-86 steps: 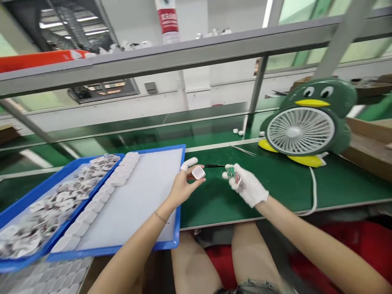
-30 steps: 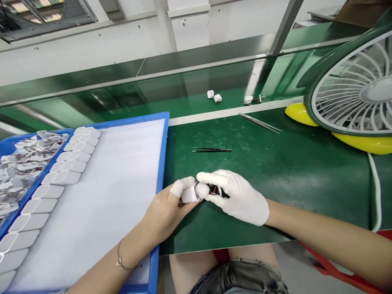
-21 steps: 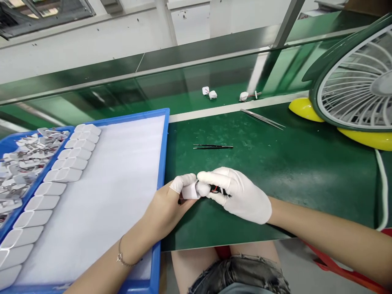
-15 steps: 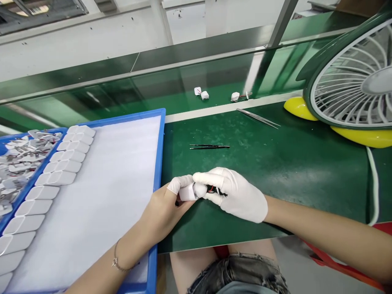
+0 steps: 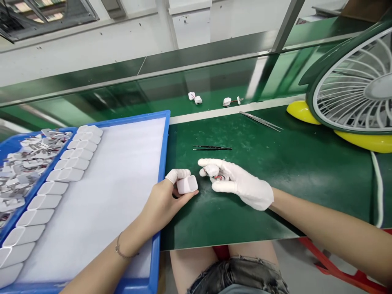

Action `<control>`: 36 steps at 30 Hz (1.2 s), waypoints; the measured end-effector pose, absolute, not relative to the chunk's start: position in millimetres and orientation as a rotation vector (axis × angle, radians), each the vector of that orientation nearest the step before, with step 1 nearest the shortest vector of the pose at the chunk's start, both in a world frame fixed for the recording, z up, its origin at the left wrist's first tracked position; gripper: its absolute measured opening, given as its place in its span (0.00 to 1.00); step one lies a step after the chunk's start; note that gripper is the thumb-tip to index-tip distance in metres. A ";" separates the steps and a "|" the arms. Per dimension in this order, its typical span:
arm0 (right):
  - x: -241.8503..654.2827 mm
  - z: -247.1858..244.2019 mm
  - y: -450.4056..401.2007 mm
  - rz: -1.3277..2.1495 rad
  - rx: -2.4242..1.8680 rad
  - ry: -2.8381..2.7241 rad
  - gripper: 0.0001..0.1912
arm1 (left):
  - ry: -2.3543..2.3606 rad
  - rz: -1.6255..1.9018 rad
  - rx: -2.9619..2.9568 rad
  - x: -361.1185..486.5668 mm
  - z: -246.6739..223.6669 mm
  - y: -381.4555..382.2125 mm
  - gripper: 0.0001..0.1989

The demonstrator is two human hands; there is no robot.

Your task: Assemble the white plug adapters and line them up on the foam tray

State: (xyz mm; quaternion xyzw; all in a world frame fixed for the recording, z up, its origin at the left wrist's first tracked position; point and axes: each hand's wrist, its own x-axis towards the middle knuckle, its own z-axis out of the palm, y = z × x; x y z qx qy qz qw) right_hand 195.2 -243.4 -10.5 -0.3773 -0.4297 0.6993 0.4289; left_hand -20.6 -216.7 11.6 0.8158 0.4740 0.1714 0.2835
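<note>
My left hand, a white cover on a fingertip, grips a white rounded casing between thumb and fingers above the green mat. To its right, my gloved right hand holds a small white wrapped part with red and dark wires in its fingers. A gap separates casing and wrapped part. Black tweezers lie just beyond both hands, and silver tweezers lie farther back to the right.
On the left, a blue tray has a white liner and a row of white casings. Beside it, a blue bin holds many wired parts. Two wired pieces lie at the back. A fan stands at right.
My hands have moved apart. The wrapped part has come away from the casing with my right hand, while the casing stays in my left hand.
</note>
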 end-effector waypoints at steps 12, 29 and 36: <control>191.4 -14.4 -243.7 1.758 -0.861 -1.119 0.20 | 1.227 0.443 2.237 -20.0 13.1 -215.0 0.17; 193.4 -17.4 -246.1 1.521 -0.799 -1.520 0.14 | 1.194 0.457 2.248 -19.9 13.5 -215.4 0.16; 186.9 -24.2 -247.7 1.461 -0.862 -1.434 0.43 | 1.153 0.581 2.286 -17.5 17.1 -218.8 0.13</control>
